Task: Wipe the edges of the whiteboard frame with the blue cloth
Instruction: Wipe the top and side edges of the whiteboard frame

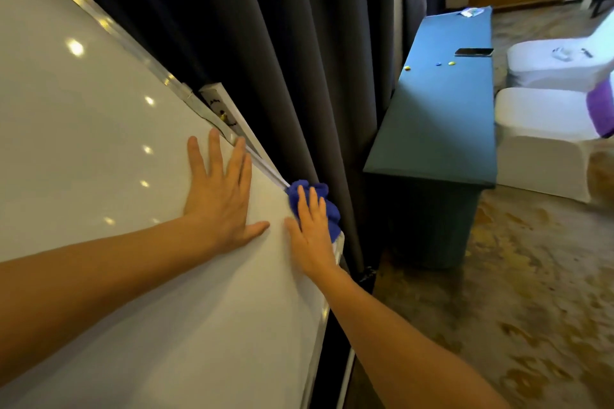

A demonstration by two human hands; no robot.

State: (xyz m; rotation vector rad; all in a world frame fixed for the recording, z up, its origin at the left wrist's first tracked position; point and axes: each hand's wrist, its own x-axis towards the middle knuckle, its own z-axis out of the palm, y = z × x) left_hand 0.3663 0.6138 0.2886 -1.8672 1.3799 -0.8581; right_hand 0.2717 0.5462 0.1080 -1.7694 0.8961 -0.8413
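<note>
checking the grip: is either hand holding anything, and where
Nothing gripped: the right hand presses the bunched blue cloth flat-fingered onto the whiteboard's metal frame; left hand lies flat on the board.

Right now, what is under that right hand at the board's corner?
The blue cloth, pressed by the right hand with straight fingers against the whiteboard frame. The frame's corner beneath the cloth is covered.

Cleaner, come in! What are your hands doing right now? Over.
Left hand flat on whiteboard. Right hand presses blue cloth against frame edge. Curtain close behind.
</note>
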